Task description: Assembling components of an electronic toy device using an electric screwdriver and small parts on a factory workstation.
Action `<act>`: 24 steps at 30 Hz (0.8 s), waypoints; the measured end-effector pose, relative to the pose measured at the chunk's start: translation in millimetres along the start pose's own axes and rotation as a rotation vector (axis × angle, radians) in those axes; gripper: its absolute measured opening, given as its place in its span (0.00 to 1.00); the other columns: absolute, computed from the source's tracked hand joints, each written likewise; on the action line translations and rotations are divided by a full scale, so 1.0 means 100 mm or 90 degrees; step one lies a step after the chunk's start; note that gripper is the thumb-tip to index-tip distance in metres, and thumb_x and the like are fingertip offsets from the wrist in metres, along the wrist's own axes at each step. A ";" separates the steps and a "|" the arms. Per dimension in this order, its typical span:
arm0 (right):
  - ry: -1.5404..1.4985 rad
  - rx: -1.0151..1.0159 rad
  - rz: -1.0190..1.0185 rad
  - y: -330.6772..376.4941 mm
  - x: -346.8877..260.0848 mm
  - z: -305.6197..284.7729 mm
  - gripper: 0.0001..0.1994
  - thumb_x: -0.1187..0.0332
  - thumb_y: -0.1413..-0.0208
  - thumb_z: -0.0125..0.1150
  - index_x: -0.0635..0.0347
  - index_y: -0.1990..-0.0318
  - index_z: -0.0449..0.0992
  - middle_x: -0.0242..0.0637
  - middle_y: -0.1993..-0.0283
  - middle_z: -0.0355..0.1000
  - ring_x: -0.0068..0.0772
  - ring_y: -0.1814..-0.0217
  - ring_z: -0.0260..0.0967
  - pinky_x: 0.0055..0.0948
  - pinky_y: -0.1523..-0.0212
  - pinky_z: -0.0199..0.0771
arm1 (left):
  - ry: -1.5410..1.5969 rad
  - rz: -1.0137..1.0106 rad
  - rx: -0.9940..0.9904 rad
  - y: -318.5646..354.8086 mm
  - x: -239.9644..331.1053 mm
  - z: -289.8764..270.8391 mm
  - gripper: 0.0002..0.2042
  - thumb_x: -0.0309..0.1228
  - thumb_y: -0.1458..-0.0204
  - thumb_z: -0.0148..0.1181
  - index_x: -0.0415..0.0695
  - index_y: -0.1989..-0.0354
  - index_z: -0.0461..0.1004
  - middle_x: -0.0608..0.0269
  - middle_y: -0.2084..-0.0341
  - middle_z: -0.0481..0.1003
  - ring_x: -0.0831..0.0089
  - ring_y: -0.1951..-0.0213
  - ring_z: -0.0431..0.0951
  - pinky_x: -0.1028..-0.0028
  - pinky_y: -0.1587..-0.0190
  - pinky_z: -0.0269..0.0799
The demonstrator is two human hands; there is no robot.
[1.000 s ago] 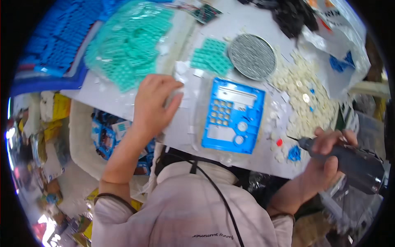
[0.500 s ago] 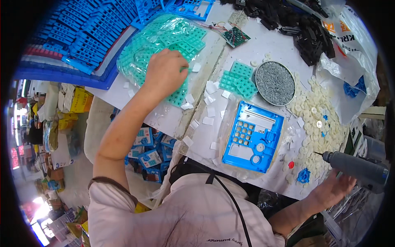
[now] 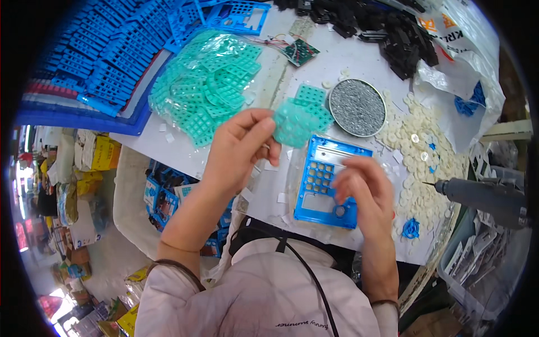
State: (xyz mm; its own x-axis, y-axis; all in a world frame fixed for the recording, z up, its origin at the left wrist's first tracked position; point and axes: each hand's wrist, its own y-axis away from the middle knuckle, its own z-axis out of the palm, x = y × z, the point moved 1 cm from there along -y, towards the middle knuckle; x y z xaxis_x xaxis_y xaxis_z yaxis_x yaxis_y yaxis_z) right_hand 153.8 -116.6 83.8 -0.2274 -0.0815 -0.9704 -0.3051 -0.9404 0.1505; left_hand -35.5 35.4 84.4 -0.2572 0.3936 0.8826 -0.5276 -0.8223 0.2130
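Note:
My left hand (image 3: 238,146) pinches a translucent green rubber keypad (image 3: 295,126) by its left edge, raised above the table. Below and to its right lies a blue plastic casing (image 3: 320,216) with a grid of square holes and round openings. Over the casing's right side hovers my right hand (image 3: 368,194), fingers loosely bent and apart, with nothing visible in it. Part of the casing is hidden behind that hand. More green keypads (image 3: 311,95) rest beyond the held one, and a big pile of them (image 3: 196,84) lies on clear plastic at the left.
A round tin (image 3: 360,135) of small grey metal pieces stands beside scattered white discs (image 3: 418,163). An electric screwdriver (image 3: 483,196) points in from the right. Blue casings (image 3: 106,56) are stacked far left, black parts (image 3: 387,39) at the back. A circuit board (image 3: 301,52) trails wires.
My left hand has come from the keypad pile toward the middle, now with one keypad. My right hand has left the screwdriver's side and moved left over the casing.

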 end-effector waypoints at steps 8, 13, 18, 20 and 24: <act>0.042 -0.183 0.016 -0.33 0.18 -0.07 0.17 0.71 0.40 0.64 0.61 0.44 0.73 0.34 0.64 0.76 0.21 0.68 0.71 0.21 0.69 0.70 | -0.633 0.516 -0.307 0.51 -0.33 0.08 0.18 0.17 0.54 0.66 0.43 0.53 0.78 0.54 0.55 0.76 0.58 0.60 0.79 0.66 0.61 0.77; 0.452 -0.185 -0.157 -0.26 0.04 -0.26 0.10 0.72 0.47 0.67 0.62 0.57 0.81 0.41 0.61 0.79 0.33 0.68 0.75 0.29 0.66 0.76 | -0.662 0.395 -0.204 0.63 -0.51 -0.15 0.19 0.18 0.57 0.67 0.43 0.54 0.79 0.56 0.58 0.76 0.58 0.61 0.79 0.65 0.60 0.76; 0.498 -0.203 -0.193 -0.31 0.23 -0.14 0.11 0.71 0.47 0.67 0.60 0.57 0.81 0.41 0.61 0.79 0.40 0.64 0.76 0.34 0.62 0.76 | -0.679 0.426 -0.249 0.54 -0.65 -0.16 0.16 0.17 0.57 0.65 0.41 0.56 0.79 0.56 0.61 0.76 0.58 0.61 0.78 0.65 0.60 0.74; 0.560 -0.168 -0.255 -0.37 0.32 -0.14 0.11 0.70 0.48 0.68 0.59 0.57 0.80 0.41 0.62 0.79 0.43 0.62 0.76 0.36 0.60 0.76 | -0.697 0.454 -0.249 0.48 -0.69 -0.13 0.16 0.18 0.57 0.66 0.42 0.56 0.79 0.57 0.62 0.76 0.59 0.61 0.77 0.65 0.60 0.73; 0.625 -0.122 -0.305 -0.39 0.35 -0.14 0.11 0.71 0.49 0.69 0.58 0.57 0.80 0.39 0.63 0.78 0.40 0.64 0.74 0.35 0.63 0.74 | -0.741 0.489 -0.265 0.42 -0.74 -0.10 0.14 0.25 0.56 0.67 0.43 0.58 0.79 0.59 0.62 0.75 0.60 0.62 0.76 0.62 0.61 0.72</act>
State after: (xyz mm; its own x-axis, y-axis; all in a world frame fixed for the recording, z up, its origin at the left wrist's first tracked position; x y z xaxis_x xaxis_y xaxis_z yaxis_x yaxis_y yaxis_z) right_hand 171.0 -87.2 41.2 0.7334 0.1579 -0.6612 0.0020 -0.9732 -0.2301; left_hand -46.6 -24.1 24.0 0.1033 -0.7955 0.5970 -0.8093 -0.4162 -0.4146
